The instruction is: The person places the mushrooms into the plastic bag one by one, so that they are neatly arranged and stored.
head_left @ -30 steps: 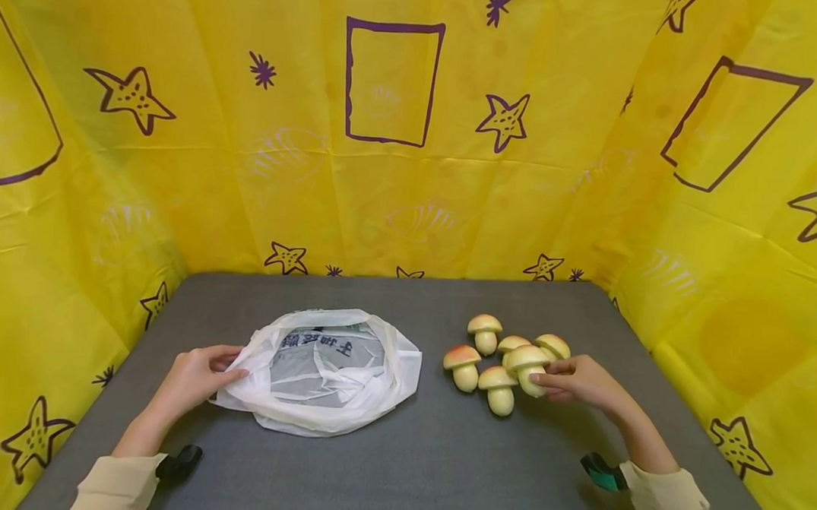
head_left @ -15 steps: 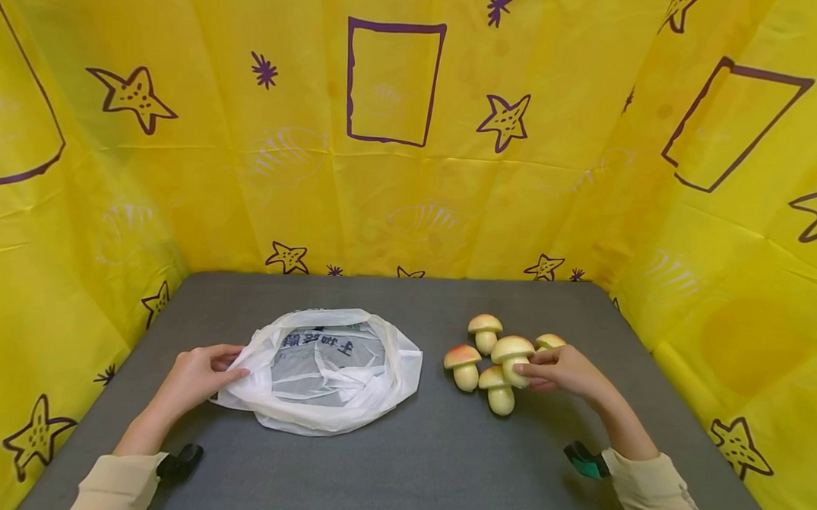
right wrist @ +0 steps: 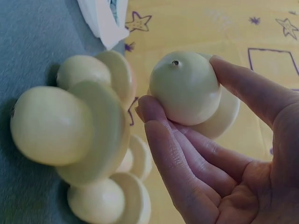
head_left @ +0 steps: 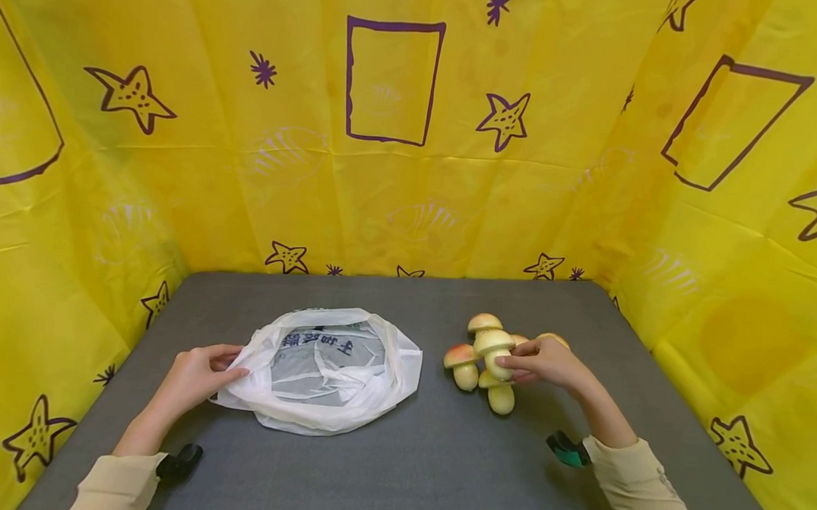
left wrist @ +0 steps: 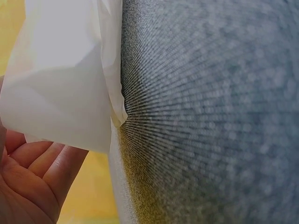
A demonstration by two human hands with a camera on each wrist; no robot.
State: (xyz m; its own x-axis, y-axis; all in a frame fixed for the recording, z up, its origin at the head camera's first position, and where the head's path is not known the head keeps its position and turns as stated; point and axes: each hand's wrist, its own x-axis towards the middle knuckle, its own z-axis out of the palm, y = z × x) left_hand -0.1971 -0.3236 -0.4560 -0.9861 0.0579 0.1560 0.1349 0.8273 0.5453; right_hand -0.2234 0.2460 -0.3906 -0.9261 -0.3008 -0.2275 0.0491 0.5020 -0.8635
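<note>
A white plastic bag (head_left: pixel 259 389) with dark printed characters lies on the table, its mouth spread wide. My left hand (head_left: pixel 201 379) pinches the bag's left rim; in the left wrist view the bag's film (left wrist: pixel 60 93) covers the fingertips. My right hand (head_left: pixel 547 364) holds a toy mushroom (head_left: pixel 492 348) by its stem, between thumb and fingers, above the others. In the right wrist view this mushroom (right wrist: pixel 184 88) shows its rounded stem end. Several more mushrooms lie below and around it, among them one with a reddish cap (head_left: pixel 461 368) and one in front (head_left: pixel 501 397); some are partly hidden by the hand.
The dark grey table (head_left: pixel 399 475) carries the bag on the left and the mushrooms on the right. A yellow curtain (head_left: pixel 383 208) with starfish drawings closes in the back and both sides. Dark straps (head_left: pixel 180 462) sit at both wrists.
My right hand has lifted the mushroom from the right side of the group and carried it left over the others. The left hand and the bag have stayed in place.
</note>
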